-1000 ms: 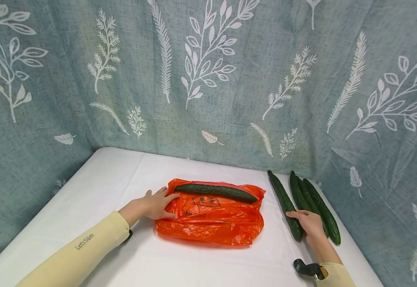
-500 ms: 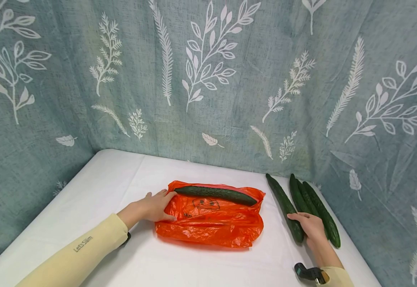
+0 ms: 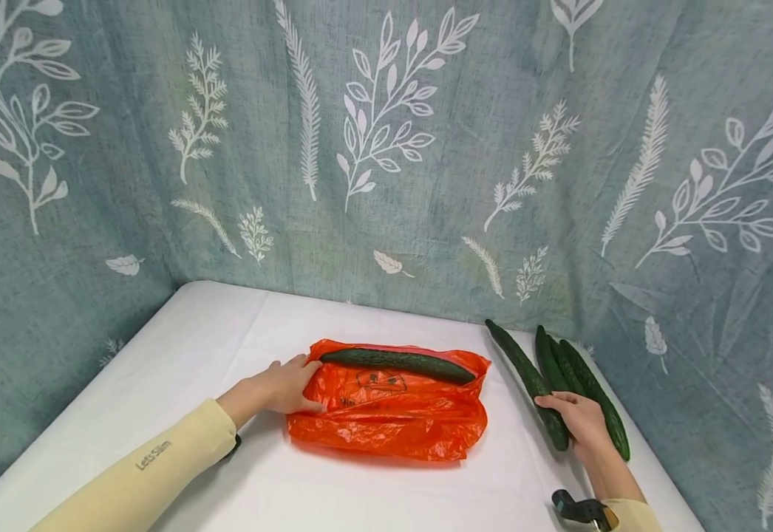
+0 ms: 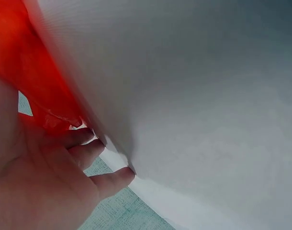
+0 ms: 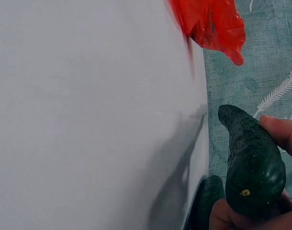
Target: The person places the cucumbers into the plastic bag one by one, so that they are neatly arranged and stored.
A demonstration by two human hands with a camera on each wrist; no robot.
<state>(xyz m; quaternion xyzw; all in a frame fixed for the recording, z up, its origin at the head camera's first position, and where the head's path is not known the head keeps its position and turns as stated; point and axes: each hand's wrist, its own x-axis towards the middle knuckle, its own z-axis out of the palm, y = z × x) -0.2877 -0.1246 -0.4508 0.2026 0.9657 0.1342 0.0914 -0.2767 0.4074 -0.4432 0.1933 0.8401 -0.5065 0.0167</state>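
My right hand [image 3: 581, 421] grips a long dark green cucumber [image 3: 523, 363] near its lower end. In the right wrist view that cucumber [image 5: 255, 167] is held between thumb and fingers, raised off the white table. On the left, my left hand [image 3: 287, 386] rests at the left edge of a red plastic bag [image 3: 386, 428]. Its fingers are spread, and the left wrist view shows fingertips [image 4: 122, 176] touching the tabletop beside the bag. Another cucumber [image 3: 400, 361] lies along the bag's far side, partly inside its mouth.
Several more cucumbers [image 3: 596, 391] lie side by side at the table's right edge, just beyond my right hand. The white table [image 3: 240, 488] borders a green leaf-patterned curtain [image 3: 386, 162] at the back and both sides.
The right hand's cucumber has shifted slightly, its far end swinging left and its near end moving a little right. The left hand stays at the bag. The head view has tilted up slightly.
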